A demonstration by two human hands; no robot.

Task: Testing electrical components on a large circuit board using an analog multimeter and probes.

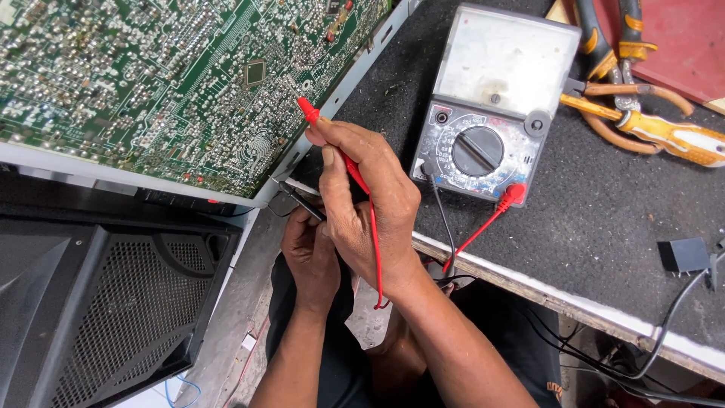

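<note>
Red probe (332,143) runs slantwise through the right hand (370,204), pinched between thumb and fingers partway down its plastic shaft, its metal tip poking out above the knuckles and touching the solder side of the green circuit board (174,75) just up and to the left of the grip; the red lead (375,249) trails down from the heel of that hand past the wrist. Below and slightly left of this grip, the left hand (310,253) is closed around the black probe (302,202), whose thin point reaches up toward the lower edge of the board's pale metal frame (340,87), though whether it touches there cannot be told. Beyond the right hand's knuckles, to the right, lies an analog multimeter (491,106) in a worn grey case with a clouded dial window, a round black selector knob and a red plug seated at its lower corner, resting on a dark, grainy bench mat (604,204). Farther right of the grip lie pliers with yellow and black handles (627,83) and a small black block-shaped component (682,255). Left of and beneath both hands stands a black cabinet with a perforated mesh grille (106,317). The board is crowded with shiny solder points and fine traces
</note>
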